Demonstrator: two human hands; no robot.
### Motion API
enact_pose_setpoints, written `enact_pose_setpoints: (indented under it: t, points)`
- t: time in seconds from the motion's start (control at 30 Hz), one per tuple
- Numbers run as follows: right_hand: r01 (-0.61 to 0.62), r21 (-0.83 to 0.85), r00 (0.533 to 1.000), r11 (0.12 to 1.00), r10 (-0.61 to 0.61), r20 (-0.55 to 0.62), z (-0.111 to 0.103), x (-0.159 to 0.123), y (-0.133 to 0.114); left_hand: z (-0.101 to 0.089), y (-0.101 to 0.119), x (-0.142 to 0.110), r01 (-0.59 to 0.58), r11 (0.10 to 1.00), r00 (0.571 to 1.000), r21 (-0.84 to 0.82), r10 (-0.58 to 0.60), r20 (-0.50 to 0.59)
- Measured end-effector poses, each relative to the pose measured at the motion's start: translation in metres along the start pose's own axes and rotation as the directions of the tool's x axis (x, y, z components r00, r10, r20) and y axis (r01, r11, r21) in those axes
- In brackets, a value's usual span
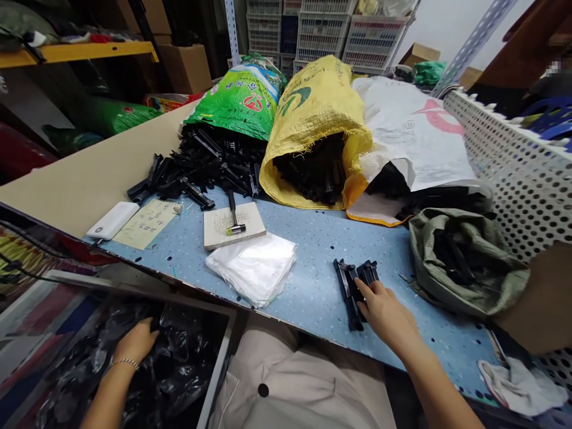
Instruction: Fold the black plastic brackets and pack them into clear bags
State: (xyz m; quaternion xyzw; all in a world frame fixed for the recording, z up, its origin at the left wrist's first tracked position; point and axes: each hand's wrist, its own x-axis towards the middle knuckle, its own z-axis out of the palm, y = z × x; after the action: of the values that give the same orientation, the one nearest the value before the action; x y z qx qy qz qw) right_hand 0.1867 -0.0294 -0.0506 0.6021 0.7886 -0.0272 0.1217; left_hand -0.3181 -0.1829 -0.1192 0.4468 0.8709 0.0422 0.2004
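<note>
**Our right grip [386,313] on black plastic parts [351,292], left grip [136,342] down among black bags [179,357].**

The parts look stiff and light, best taken by their long bars. They lie on the blue desk [308,280] at the right grip's 10 o'clock, touching its fingers [370,292], which rest over them, neither plainly clenched nor released. The left grip sits in a bin [222,357] at our 7 o'clock; we cannot tell whether it holds anything.
</note>
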Motion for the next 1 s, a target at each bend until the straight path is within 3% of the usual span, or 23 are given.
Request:
enact_pose_setpoints:
  t: [0.07,0.13,0.23,0.3,0.37,0.43,0.5,0.53,0.6,0.67,0.73,0.83,0.93,1.0]
  points:
    - [-0.007,-0.014,1.0,1.0,0.007,0.012,0.002,-0.004,-0.002,-0.006,0.041,-0.005,-0.065,0.99,0.994,-0.122,0.075,0.084]
    - [-0.022,-0.027,0.999,0.999,0.023,0.023,0.004,-0.005,-0.007,-0.01,0.098,-0.016,-0.238,0.916,0.953,-0.322,0.284,0.104]
    - [-0.043,-0.012,0.998,0.999,0.044,0.039,0.009,0.0,-0.015,-0.002,0.187,-0.028,-0.53,0.758,0.844,-0.38,0.514,-0.152]
    - [-0.06,0.04,0.997,0.997,0.058,0.047,0.014,0.006,-0.016,0.009,0.229,-0.025,-0.616,0.709,0.787,-0.343,0.546,-0.287]
    - [-0.072,0.151,0.997,0.986,0.067,0.041,0.019,0.01,-0.012,0.02,0.251,-0.015,-0.564,0.681,0.825,-0.468,0.489,-0.282]
    - [-0.074,0.351,0.997,0.933,0.071,0.023,0.022,0.012,-0.007,0.023,0.254,0.001,-0.419,0.628,0.895,-0.656,0.406,-0.184]
    - [-0.062,0.634,0.998,0.771,0.055,0.03,0.022,0.012,-0.007,0.021,0.247,0.016,-0.292,0.567,0.929,-0.771,0.361,-0.086]
    - [-0.051,0.777,0.999,0.627,0.02,0.05,0.02,0.012,-0.009,0.018,0.242,0.021,-0.255,0.545,0.932,-0.799,0.36,-0.051]
    - [-0.06,0.965,0.991,0.256,-0.097,0.087,0.014,0.014,-0.022,0.011,0.234,0.028,-0.192,0.504,0.926,-0.842,0.378,0.015]
    - [-0.129,0.987,0.97,-0.092,-0.217,0.107,0.006,0.018,-0.042,0.007,0.23,0.029,-0.126,0.453,0.918,-0.882,0.39,0.069]
    - [-0.235,0.918,0.941,-0.318,-0.31,0.134,-0.002,0.028,-0.069,0.007,0.23,0.027,-0.085,0.406,0.923,-0.91,0.376,0.081]
    - [-0.37,0.791,0.894,-0.487,-0.419,0.16,-0.01,0.05,-0.112,0.012,0.235,0.024,-0.067,0.349,0.935,-0.935,0.349,0.064]
    - [-0.428,0.714,0.877,-0.554,-0.444,0.181,-0.012,0.074,-0.144,0.011,0.236,0.023,-0.074,0.311,0.938,-0.947,0.344,0.04]
    - [-0.433,0.693,0.883,-0.577,-0.427,0.196,-0.011,0.086,-0.152,0.006,0.231,0.023,-0.081,0.282,0.943,-0.956,0.331,0.018]
